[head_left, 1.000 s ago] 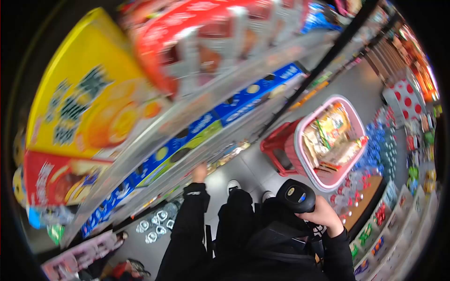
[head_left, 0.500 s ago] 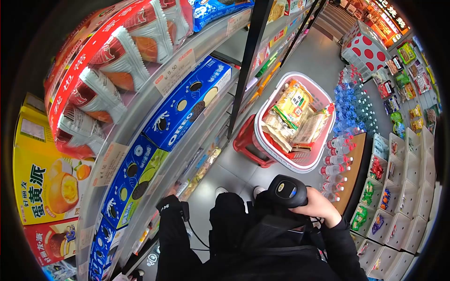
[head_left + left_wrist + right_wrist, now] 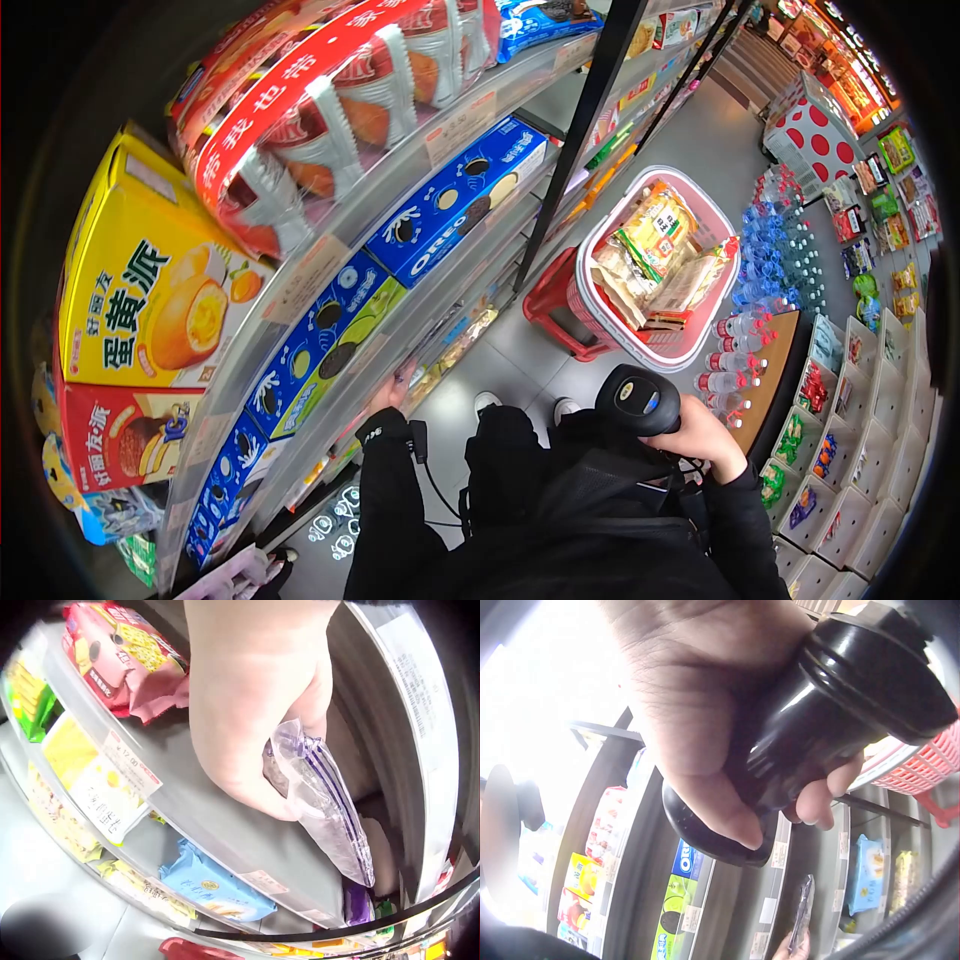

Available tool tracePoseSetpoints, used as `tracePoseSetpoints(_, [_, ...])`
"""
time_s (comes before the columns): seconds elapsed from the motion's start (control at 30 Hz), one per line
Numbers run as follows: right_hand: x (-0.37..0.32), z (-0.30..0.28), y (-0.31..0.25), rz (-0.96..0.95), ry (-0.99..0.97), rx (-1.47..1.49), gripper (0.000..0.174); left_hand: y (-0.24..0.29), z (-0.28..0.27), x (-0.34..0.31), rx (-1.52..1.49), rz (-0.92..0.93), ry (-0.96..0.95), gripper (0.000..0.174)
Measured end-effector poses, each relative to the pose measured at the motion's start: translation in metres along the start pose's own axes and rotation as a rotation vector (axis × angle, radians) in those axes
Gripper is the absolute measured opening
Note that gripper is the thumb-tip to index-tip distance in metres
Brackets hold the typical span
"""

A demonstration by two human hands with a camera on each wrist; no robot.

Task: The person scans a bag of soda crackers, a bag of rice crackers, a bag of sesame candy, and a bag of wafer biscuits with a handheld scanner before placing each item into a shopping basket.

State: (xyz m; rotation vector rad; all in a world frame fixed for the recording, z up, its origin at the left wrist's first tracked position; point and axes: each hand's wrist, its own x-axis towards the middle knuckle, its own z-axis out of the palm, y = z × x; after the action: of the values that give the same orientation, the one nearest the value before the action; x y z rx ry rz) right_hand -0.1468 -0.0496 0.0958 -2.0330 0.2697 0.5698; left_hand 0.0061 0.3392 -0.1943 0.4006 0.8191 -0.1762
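Note:
My left hand (image 3: 255, 712) pinches a clear plastic snack packet (image 3: 330, 814) with purple stripes, over a grey shelf in the left wrist view. In the head view that hand (image 3: 392, 388) is at the edge of the shelves, partly hidden by them. The packet (image 3: 803, 915) also shows in the right wrist view, upright in the fingers. My right hand (image 3: 700, 440) grips a black handheld barcode scanner (image 3: 637, 400) in front of the body. Its fingers and thumb curl round the handle (image 3: 787, 742).
A pink shopping basket (image 3: 590, 300) with snack packs stands on a red stool (image 3: 560, 310) ahead. Shelves at left carry Oreo boxes (image 3: 460, 200) and a yellow cake box (image 3: 150, 300). Several water bottles (image 3: 730, 360) and white candy bins (image 3: 850, 440) are at right.
The head view has swung about and sharpened from blur. My left hand, hidden by the shelf half a second ago, shows again at its edge. The right hand keeps its grip on the scanner.

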Motion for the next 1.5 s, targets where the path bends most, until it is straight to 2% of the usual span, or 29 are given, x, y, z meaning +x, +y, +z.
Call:
tracePoseSetpoints(0.03, [0.0, 0.0, -0.001, -0.002, -0.006, -0.002, 0.035, -0.002, -0.004, 0.0, 0.036, -0.007, -0.048, 0.028])
tracePoseSetpoints(0.07, [-0.001, 0.0, -0.001, -0.012, -0.004, -0.023, 0.035, -0.003, -0.005, 0.003, 0.096, 0.005, 0.078, 0.025])
tracePoseSetpoints(0.1, [-0.001, -0.001, -0.001, -0.023, -0.003, -0.044, 0.035, -0.006, -0.002, -0.003, 0.091, 0.007, 0.081, 0.025])
tracePoseSetpoints(0.17, [-0.002, 0.0, 0.002, -0.027, -0.008, -0.036, 0.035, -0.011, 0.003, -0.018, 0.314, 0.02, 0.077, 0.024])
tracePoseSetpoints(0.27, [-0.001, 0.0, 0.002, -0.03, -0.026, -0.033, 0.037, -0.014, 0.011, -0.042, 0.376, -0.014, 0.055, 0.024])
tracePoseSetpoints(0.4, [0.0, -0.002, 0.0, -0.011, -0.075, -0.081, 0.039, -0.016, -0.012, -0.039, 0.363, -0.041, -0.007, 0.031])
tracePoseSetpoints(0.5, [0.001, -0.001, 0.002, -0.044, -0.061, -0.082, 0.038, -0.023, -0.015, -0.045, 0.388, 0.025, -0.067, 0.025])
tracePoseSetpoints(0.63, [0.001, 0.001, 0.007, -0.01, -0.079, -0.071, 0.037, -0.021, -0.022, -0.046, 0.456, 0.018, -0.001, 0.025])
tracePoseSetpoints(0.7, [0.0, 0.001, 0.008, -0.088, -0.06, -0.059, 0.035, -0.022, -0.022, -0.048, 0.461, 0.006, 0.057, 0.024])
tracePoseSetpoints(0.77, [0.0, -0.001, 0.017, -0.079, -0.058, -0.04, 0.035, -0.024, -0.02, -0.055, 0.468, -0.017, 0.027, 0.022])
tracePoseSetpoints(0.83, [-0.001, -0.003, 0.021, -0.165, -0.029, 0.013, 0.036, -0.028, -0.012, -0.067, 0.392, -0.044, -0.018, 0.027])
tracePoseSetpoints(0.97, [-0.002, -0.007, 0.033, -0.204, -0.002, 0.097, 0.038, -0.032, -0.014, -0.075, 0.433, -0.069, 0.066, 0.023])
tracePoseSetpoints(1.03, [-0.004, -0.011, 0.039, -0.204, 0.002, 0.093, 0.039, -0.036, -0.016, -0.082, 0.443, -0.044, 0.025, 0.024])
tracePoseSetpoints(1.3, [-0.016, -0.039, 0.051, -0.175, 0.057, 0.224, 0.037, -0.044, -0.011, -0.133, 0.614, -0.046, -0.035, 0.029])
tracePoseSetpoints(1.4, [-0.024, -0.052, 0.051, -0.159, 0.06, 0.251, 0.035, -0.051, -0.016, -0.156, 0.622, -0.085, 0.052, 0.031])
tracePoseSetpoints(1.5, [-0.029, -0.067, 0.05, -0.103, 0.012, 0.272, 0.033, -0.074, 0.001, -0.2, 0.615, -0.048, 0.086, 0.031])
